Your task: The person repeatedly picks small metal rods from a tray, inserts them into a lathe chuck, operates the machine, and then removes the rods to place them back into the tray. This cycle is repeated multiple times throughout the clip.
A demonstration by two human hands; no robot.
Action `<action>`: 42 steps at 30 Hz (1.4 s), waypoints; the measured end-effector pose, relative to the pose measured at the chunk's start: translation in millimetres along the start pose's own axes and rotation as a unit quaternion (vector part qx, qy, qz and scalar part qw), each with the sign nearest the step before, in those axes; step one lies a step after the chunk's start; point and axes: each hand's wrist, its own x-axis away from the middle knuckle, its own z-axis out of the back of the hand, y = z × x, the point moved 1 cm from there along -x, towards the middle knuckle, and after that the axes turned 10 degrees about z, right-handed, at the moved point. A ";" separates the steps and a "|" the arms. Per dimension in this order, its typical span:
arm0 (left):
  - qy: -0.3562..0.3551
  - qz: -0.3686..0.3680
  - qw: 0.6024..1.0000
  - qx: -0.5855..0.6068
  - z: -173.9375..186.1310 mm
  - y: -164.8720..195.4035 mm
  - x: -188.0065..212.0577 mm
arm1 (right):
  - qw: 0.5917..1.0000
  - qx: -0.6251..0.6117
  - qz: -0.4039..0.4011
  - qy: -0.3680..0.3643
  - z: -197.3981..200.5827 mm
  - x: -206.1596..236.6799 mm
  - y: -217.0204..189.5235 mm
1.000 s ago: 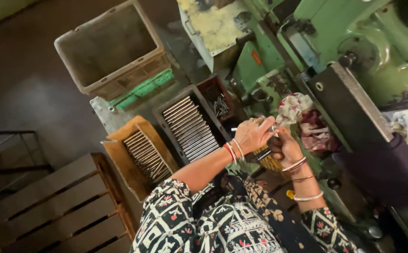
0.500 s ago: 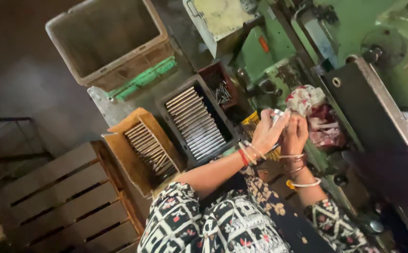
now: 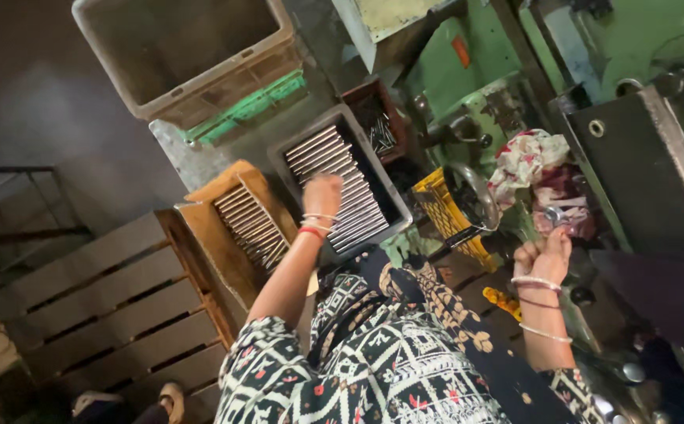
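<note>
- Metal rods (image 3: 342,188) are being kept side by side in a dark tray (image 3: 393,206), near the middle of the view.
- The left hand (image 3: 322,196) is being held over those rods, with its fingers curled down onto them. It cannot be told if a rod is being gripped or only touched.
- Bangles, red and white, are being worn on the left wrist.
- The right hand (image 3: 542,255) is being held up, well apart from the tray, just below a bundle of patterned cloth (image 3: 532,166).
- Its fingers are being kept closed in a fist. A small shiny piece is being seen just above it, but it cannot be told if it is being held.
- More rods are being kept in a brown cardboard box (image 3: 236,224), just left of the dark tray.
- Small metal bits are being kept in a little dark box (image 3: 377,118) behind the tray.
- A yellow basket (image 3: 444,208) is being seen between the tray and the right hand.
- A big grey bin (image 3: 185,51) is being seen at the top, and a green machine (image 3: 593,55) at the right.
- Wooden pallets (image 3: 98,302) are being seen on the floor at the left.
</note>
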 end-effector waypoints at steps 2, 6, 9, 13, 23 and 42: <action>0.093 -0.028 0.995 0.033 33.2 -30.0 3.6 | 0.999 0.008 -0.013 0.031 11.7 5.0 0.7; 0.203 0.191 0.960 0.009 92.2 -103.6 21.3 | 0.999 -0.014 -0.034 0.040 31.6 2.5 -5.1; 0.115 0.164 0.977 -0.073 85.2 -132.7 74.1 | 0.995 -0.087 -0.042 0.006 34.1 -1.8 -4.0; 0.034 0.224 0.970 -0.094 53.1 -143.7 121.3 | 0.997 -0.016 -0.036 0.062 19.1 1.4 5.5; -0.052 0.071 0.976 -0.200 80.1 -157.5 99.3 | 0.998 -0.019 -0.063 -0.010 -12.4 0.8 8.4; -0.496 0.079 0.721 0.477 12.1 158.6 20.6 | 0.977 -0.006 -0.179 -0.116 -125.6 21.6 -6.3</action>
